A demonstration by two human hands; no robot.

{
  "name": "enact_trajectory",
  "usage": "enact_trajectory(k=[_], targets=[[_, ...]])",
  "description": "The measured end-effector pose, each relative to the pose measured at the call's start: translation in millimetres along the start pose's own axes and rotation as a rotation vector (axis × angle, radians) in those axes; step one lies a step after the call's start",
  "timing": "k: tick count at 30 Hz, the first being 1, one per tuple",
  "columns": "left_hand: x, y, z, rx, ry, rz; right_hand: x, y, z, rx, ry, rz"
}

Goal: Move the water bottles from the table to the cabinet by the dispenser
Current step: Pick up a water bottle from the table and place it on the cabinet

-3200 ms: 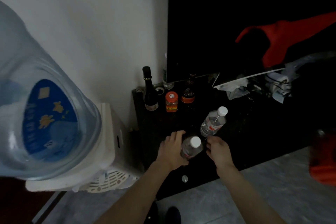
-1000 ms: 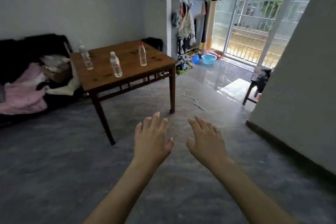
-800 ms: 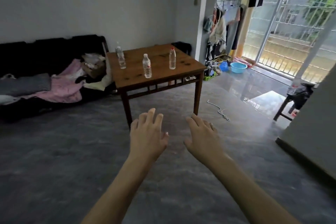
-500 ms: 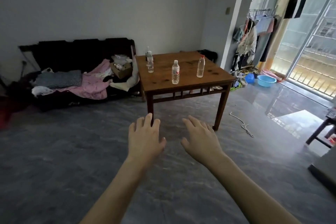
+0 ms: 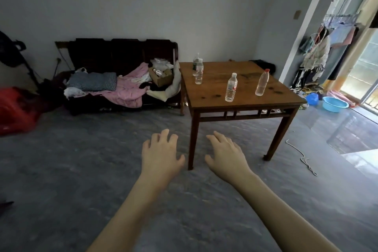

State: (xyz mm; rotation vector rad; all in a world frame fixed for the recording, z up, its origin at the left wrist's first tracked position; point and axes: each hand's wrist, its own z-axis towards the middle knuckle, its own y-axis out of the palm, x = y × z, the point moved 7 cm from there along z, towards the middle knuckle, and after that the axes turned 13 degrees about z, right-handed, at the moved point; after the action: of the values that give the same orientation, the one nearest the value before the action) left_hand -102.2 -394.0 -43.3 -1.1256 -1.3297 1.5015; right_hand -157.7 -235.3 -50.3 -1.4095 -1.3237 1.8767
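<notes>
A brown wooden table (image 5: 216,86) stands ahead of me, across a stretch of floor. Clear water bottles stand upright on it: one with a white cap (image 5: 231,88) near the front, one with a red cap (image 5: 262,83) to its right, and bottles at the far left edge (image 5: 198,70), one behind the other. My left hand (image 5: 160,154) and my right hand (image 5: 227,155) are stretched out in front of me, palms down, fingers relaxed, holding nothing, well short of the table. The cabinet and dispenser are out of view.
A dark wooden sofa (image 5: 122,55) piled with a pink blanket and clothes stands left of the table. A red bag (image 5: 14,110) lies at far left. A blue basin (image 5: 335,104), hanging clothes and a cord (image 5: 302,157) on the grey floor are at right.
I have let go of the bottles on the dark cabinet and turned round to the room. The view keeps swinging left and the table comes nearer. Both hands stay empty.
</notes>
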Motion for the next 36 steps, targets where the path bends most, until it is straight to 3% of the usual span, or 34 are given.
enact_trajectory(k=[10, 20, 36], targets=[[-5, 25, 140, -0.092, 0.003, -0.044, 24, 17, 149, -0.068, 0.004, 0.064], [-9, 13, 320, -0.029, -0.028, -0.031, 34, -2, 338, -0.084, -0.050, 0.040], [-132, 60, 588, -0.012, -0.067, -0.018, -29, 65, 637, -0.171, -0.101, 0.031]])
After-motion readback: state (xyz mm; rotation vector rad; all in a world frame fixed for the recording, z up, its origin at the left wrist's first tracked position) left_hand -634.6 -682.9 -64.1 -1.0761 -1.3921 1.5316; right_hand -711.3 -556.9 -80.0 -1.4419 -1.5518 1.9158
